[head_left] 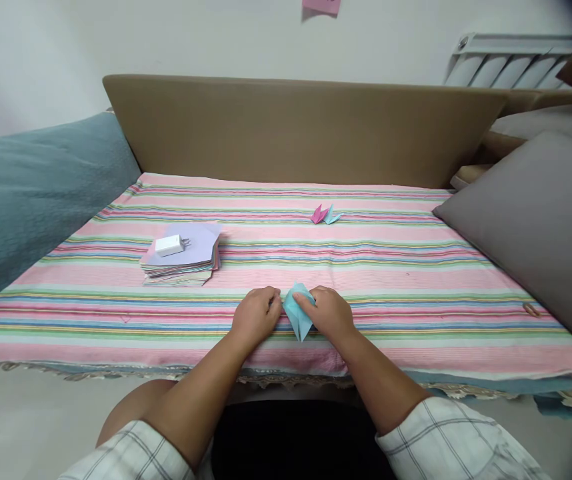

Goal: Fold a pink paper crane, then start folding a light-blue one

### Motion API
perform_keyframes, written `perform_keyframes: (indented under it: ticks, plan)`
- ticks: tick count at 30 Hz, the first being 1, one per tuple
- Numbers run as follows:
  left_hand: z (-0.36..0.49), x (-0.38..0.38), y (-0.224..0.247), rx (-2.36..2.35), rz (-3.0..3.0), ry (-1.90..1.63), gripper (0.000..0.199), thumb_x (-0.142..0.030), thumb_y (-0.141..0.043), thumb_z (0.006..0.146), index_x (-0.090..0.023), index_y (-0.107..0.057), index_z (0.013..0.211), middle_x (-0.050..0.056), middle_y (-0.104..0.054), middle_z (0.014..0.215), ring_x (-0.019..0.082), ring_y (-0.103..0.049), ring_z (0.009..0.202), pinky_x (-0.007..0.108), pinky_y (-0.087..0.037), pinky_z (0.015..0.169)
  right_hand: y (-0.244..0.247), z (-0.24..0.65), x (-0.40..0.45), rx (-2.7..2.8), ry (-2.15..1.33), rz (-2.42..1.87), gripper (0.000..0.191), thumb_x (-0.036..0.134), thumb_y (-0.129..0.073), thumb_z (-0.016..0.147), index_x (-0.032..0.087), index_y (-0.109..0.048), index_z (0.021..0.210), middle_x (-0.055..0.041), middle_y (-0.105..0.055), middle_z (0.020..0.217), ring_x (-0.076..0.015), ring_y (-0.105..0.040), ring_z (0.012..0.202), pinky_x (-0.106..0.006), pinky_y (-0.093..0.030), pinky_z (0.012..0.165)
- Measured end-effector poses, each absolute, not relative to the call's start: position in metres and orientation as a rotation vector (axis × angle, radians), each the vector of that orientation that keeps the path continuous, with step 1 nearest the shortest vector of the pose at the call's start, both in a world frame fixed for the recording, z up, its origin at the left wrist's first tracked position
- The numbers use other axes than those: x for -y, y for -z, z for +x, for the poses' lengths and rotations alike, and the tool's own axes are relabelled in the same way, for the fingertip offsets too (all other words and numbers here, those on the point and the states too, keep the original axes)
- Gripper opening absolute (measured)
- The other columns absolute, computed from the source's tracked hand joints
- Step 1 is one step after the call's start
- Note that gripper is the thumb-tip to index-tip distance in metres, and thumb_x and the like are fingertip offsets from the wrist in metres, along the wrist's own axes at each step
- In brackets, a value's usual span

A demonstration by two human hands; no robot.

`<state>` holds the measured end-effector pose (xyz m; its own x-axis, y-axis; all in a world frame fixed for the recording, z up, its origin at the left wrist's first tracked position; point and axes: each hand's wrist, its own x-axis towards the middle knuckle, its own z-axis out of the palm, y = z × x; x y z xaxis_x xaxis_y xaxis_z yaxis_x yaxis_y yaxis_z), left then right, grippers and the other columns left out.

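Note:
A light blue piece of folded origami paper (pixel 298 312) is on the striped cloth in front of me, its split points facing me. My right hand (pixel 333 313) grips it from the right, thumb laid across the upper face and fingers behind. Close by its left corner is my left hand (pixel 257 315), with the fingers curled in; whether they pinch the paper's edge is hidden. Farther back lie two small folded paper pieces side by side, a pink one (pixel 319 214) and a light blue one (pixel 332 215).
To the left, a stack of coloured paper sheets (pixel 201 243) bears a white plug adapter (pixel 169 245). A blue-green cushion (pixel 46 193) is at left, a grey pillow (pixel 531 220) at right. Behind stands a brown backrest (pixel 296 133). A small brown ring (pixel 531 309) lies near the pillow.

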<state>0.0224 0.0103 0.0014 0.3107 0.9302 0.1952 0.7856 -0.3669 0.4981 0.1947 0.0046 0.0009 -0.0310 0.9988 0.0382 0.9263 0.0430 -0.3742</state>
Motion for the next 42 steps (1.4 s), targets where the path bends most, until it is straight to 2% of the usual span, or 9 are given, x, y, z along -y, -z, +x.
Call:
perform_keyframes:
  ticks: [5,11,16,22,26,30,42]
  plan:
    - [0.016,-0.009,0.002,-1.444,2.174,-0.692,0.024,-0.025,-0.05,0.083,-0.024,-0.064,0.102,0.0,-0.069,0.101,0.019,-0.059,0.097,0.03,-0.044,0.086,-0.002,0.195,-0.005,2.044,-0.378,-1.972,0.05,0.057,-0.034,0.087,0.019,-0.064,0.073,-0.0048,-0.064,0.083,-0.0177,-0.056,0.081,-0.026,-0.029,0.056]
    - [0.018,-0.008,0.004,-1.327,2.265,-0.689,0.031,-0.021,-0.047,0.086,-0.03,-0.063,0.11,-0.001,-0.069,0.098,0.018,-0.06,0.094,0.034,-0.04,0.089,-0.003,0.193,-0.005,2.057,-0.367,-1.988,0.047,0.058,-0.038,0.084,0.02,-0.064,0.076,-0.0052,-0.065,0.085,-0.0192,-0.056,0.083,-0.026,-0.031,0.056]
    - [0.019,-0.008,0.005,-1.373,2.27,-0.617,0.033,-0.02,-0.048,0.085,-0.032,-0.063,0.112,0.0,-0.069,0.092,0.019,-0.059,0.093,0.036,-0.04,0.091,-0.003,0.192,-0.005,2.079,-0.355,-1.983,0.043,0.061,-0.05,0.075,0.021,-0.063,0.081,-0.0044,-0.064,0.088,-0.0202,-0.056,0.086,-0.026,-0.032,0.057]
    - [0.02,-0.007,0.009,-1.429,2.227,-0.634,0.037,-0.016,-0.053,0.081,-0.027,-0.06,0.115,0.001,-0.067,0.108,0.021,-0.057,0.103,0.041,-0.034,0.099,-0.004,0.192,-0.004,2.114,-0.376,-1.969,0.04,0.059,-0.057,0.07,0.022,-0.063,0.081,-0.0037,-0.063,0.088,-0.0195,-0.056,0.086,-0.025,-0.033,0.057]
    - [0.022,-0.005,0.009,-1.461,2.212,-0.616,0.04,-0.015,-0.052,0.081,-0.026,-0.056,0.119,0.002,-0.066,0.11,0.021,-0.056,0.104,0.045,-0.029,0.103,-0.006,0.192,-0.004,2.113,-0.41,-1.975,0.043,0.061,-0.048,0.077,0.021,-0.063,0.083,-0.0049,-0.062,0.089,-0.0197,-0.056,0.089,-0.025,-0.034,0.06]
    - [0.023,-0.003,0.008,-1.47,2.224,-0.604,0.04,-0.017,-0.051,0.082,-0.03,-0.055,0.12,0.001,-0.067,0.106,0.021,-0.056,0.102,0.047,-0.026,0.104,-0.007,0.191,-0.005,2.12,-0.407,-1.976,0.047,0.055,-0.034,0.087,0.019,-0.064,0.088,-0.0072,-0.063,0.092,-0.0202,-0.056,0.091,-0.026,-0.036,0.064]
    - [0.024,0.0,0.009,-1.468,2.28,-0.572,0.041,-0.021,-0.045,0.085,-0.029,-0.051,0.125,0.003,-0.065,0.108,0.02,-0.054,0.105,0.048,-0.023,0.104,-0.007,0.188,-0.006,2.136,-0.349,-1.995,0.045,0.052,-0.034,0.089,0.018,-0.064,0.084,-0.0078,-0.064,0.091,-0.0205,-0.056,0.09,-0.026,-0.036,0.066]
